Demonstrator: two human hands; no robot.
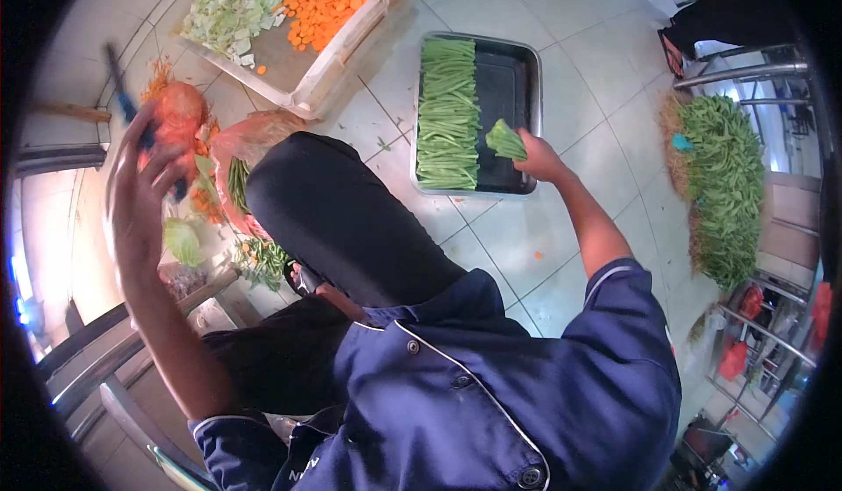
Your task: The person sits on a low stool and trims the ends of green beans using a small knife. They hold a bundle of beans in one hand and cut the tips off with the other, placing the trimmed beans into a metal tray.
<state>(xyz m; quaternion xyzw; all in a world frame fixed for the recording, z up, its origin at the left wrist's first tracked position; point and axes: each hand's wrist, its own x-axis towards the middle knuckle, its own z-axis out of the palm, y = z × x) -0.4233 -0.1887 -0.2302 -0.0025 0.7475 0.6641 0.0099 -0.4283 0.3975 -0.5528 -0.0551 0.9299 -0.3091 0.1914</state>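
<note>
My right hand (541,159) is closed around a small bunch of green beans (506,141), holding it over the bare right half of a metal tray (537,96). Cut green beans (448,109) lie in neat stacked rows along the tray's left half. On the left, my left hand (143,175) is raised with its fingers apart, slightly smeared by motion, and I see nothing held in it. Beyond its fingers are an orange-red mesh bag (180,105) and a dark, partly blue thing I cannot make out.
A white crate (303,100) at the top holds chopped cabbage (237,8) and sliced carrots (329,4). A pinkish bag (232,153) and bean scraps (261,261) lie by my knee. Leafy greens (726,184) are piled at right, near a person's foot (673,55).
</note>
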